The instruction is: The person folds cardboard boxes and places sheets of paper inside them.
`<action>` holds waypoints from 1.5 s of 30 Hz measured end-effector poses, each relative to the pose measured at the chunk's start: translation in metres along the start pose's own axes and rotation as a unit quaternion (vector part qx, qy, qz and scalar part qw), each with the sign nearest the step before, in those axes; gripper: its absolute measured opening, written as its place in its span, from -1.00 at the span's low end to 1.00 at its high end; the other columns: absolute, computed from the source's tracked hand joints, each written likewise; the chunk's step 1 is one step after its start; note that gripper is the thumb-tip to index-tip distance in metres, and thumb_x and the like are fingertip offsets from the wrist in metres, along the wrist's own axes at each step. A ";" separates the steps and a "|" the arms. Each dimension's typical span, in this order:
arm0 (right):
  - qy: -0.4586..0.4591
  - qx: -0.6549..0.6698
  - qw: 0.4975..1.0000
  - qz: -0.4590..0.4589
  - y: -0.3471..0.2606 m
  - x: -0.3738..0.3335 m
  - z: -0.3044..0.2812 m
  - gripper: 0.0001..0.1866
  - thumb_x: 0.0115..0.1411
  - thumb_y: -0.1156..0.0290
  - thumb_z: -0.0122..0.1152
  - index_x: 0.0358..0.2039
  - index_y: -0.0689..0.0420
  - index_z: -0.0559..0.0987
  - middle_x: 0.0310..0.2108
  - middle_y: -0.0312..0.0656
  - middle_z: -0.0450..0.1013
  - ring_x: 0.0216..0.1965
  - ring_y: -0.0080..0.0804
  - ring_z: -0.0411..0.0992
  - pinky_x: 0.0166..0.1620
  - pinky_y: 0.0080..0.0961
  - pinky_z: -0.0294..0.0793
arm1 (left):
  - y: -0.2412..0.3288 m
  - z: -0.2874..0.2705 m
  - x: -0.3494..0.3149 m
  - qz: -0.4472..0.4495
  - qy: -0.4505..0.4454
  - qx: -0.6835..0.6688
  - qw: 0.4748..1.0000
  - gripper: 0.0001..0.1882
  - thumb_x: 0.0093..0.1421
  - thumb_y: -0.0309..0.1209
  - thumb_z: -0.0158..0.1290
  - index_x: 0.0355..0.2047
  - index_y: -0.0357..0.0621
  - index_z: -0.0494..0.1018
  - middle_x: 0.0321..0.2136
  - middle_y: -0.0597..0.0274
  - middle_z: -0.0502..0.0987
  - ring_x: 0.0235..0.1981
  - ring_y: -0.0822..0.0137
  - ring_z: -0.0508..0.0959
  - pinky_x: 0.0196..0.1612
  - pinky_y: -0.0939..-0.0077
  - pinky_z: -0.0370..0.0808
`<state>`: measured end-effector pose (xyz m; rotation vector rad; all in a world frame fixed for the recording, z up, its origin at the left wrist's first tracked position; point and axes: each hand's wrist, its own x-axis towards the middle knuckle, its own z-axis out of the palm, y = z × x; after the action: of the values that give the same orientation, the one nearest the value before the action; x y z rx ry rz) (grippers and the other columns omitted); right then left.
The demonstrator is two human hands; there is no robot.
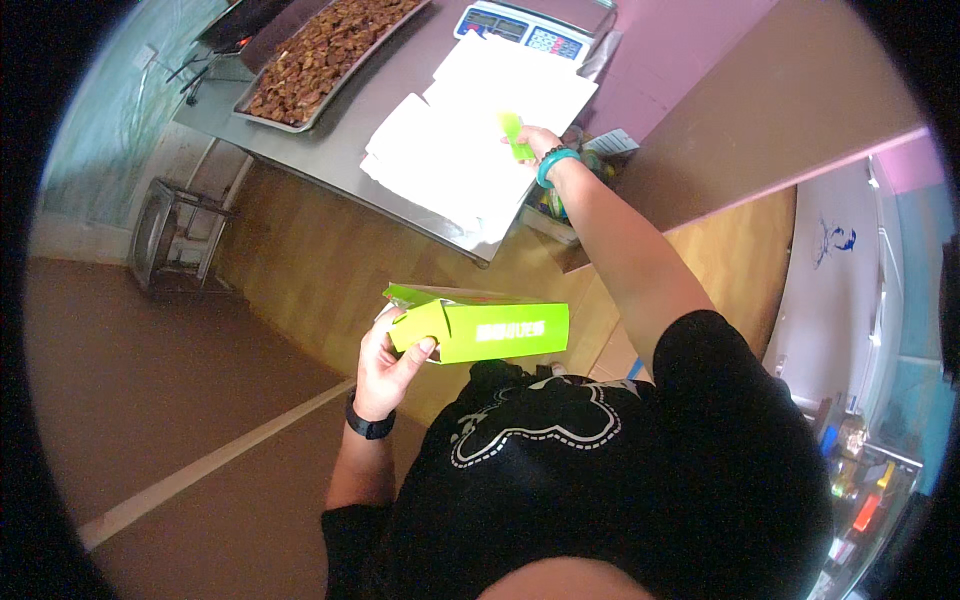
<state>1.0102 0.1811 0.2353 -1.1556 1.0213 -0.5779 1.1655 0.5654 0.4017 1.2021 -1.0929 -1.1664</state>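
Note:
My left hand (388, 362) is closed on the left end of a bright green cardboard box (505, 332), holding it in front of my body. The thumb presses on the end flap, and pale print runs along the box's near side. My right arm reaches out to the table, where my right hand (541, 144) pinches a small bright green piece (516, 138) that looks like a folded packet or card; glare hides its details. Beneath that hand lie white sheets (425, 165), overexposed and spread over the table's right end.
A metal tray of brown food pieces (325, 60) rests on the metal table (345, 125), with a digital scale (530, 35) at the far right. Beside the table's right edge sits a bin of packages (560, 205). A metal stool (175, 235) stands at left.

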 end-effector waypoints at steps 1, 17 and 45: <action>0.004 -0.060 0.998 0.037 0.012 0.023 -0.003 -0.70 0.01 0.47 -0.08 -0.20 0.25 0.37 -0.26 -0.12 0.38 -0.31 -0.32 0.36 -0.27 -0.42 0.40 | -0.001 -0.001 0.001 -0.008 0.009 -0.022 1.000 -0.74 0.07 -0.49 0.01 -0.23 -0.30 0.28 -0.38 0.24 0.41 -0.39 0.46 0.45 -0.37 0.59 0.45; -0.361 -0.332 0.855 -0.171 -0.077 -0.239 0.058 -0.20 -0.10 0.36 0.20 0.14 0.18 0.05 0.02 -0.06 0.21 -0.02 -0.32 0.24 0.00 -0.48 0.23 | -0.021 0.002 0.033 -0.027 0.043 -0.131 0.990 -0.74 0.05 -0.45 0.04 -0.26 -0.24 0.29 -0.45 0.32 0.45 -0.47 0.55 0.45 -0.37 0.69 0.39; -0.362 -0.274 0.830 -0.324 -0.082 -0.331 0.021 -0.49 0.12 0.38 -0.05 0.09 0.22 0.15 0.08 -0.04 0.12 0.10 -0.27 0.10 0.11 -0.43 0.08 | 0.025 0.100 0.028 0.017 -0.272 0.133 0.953 -0.61 -0.06 -0.34 0.18 -0.23 -0.24 0.38 -0.39 0.28 0.45 -0.37 0.51 0.40 -0.34 0.65 0.38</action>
<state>0.8882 0.4340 0.4295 -2.0612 0.0849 -0.2976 1.0703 0.5277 0.4331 1.0772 -1.7230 -1.3983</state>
